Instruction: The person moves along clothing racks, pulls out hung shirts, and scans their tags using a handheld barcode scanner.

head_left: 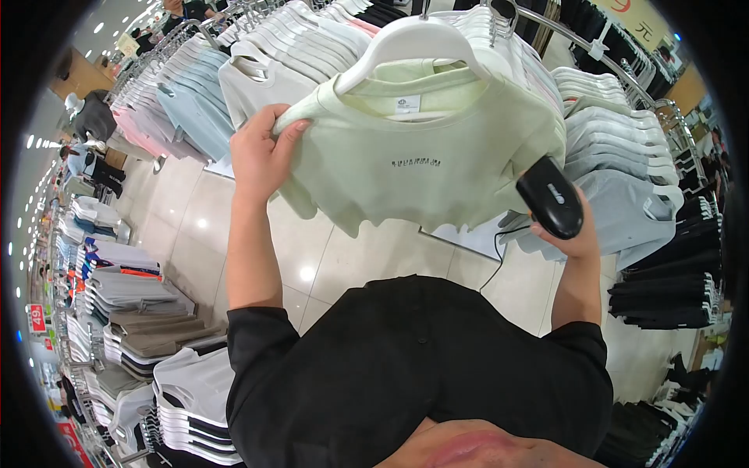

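Note:
A pale green T-shirt (367,179) with small dark lettering across the chest hangs on a white hanger (425,39) in front of me. My left hand (261,152) pinches its shoulder and sleeve between thumb and fingers. In my right hand (581,234) is a black handheld garment steamer (550,199), held against or very near the shirt's other sleeve; I cannot tell whether they touch. Its grip is mostly hidden behind the black head. A thin black cord (495,269) trails down from it toward the floor.
Racks of white shirts (273,47), light blue shirts (203,97) and grey shirts (624,203) stand close behind and beside the green one. Black trousers (663,300) hang at the right. More clothes line the left side. Tiled floor (199,222) lies between, with people farther off.

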